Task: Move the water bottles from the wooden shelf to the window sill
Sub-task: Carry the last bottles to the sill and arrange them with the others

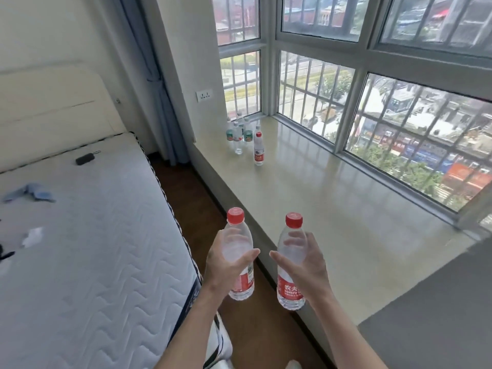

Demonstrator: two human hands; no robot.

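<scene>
On the far left is a bed [93,209] with a white cover that has wavy lines. A blue cloth [29,193] lies on it, and a small black thing [84,159] lies farther back. A blue curtain [151,75] hangs in the corner past the bed. Beside it there is a wall socket [204,95].

A strip of brown floor [255,328] runs between the bed and the window sill [346,222]. The person's two hands are held out over this strip, close to you.

The left hand [221,270] is wrapped around a water bottle [237,243] with a red cap and a red label. The thumb lies across the front and the fingers show through the clear top part. The bottle stands almost straight up in the air.

Just beside it, the right hand [308,265] holds a second water bottle [288,284] the same way. It has a red cap too. This one is right at the near edge of the sill. The two bottles are near each other but do not touch.

Far back on the sill, in the corner, a small bunch of bottles [239,131] stands up. One with a red label [258,150] stands in front of the others.

On the right is a big window [372,102] with bars, and buildings and trees are outside.
</scene>
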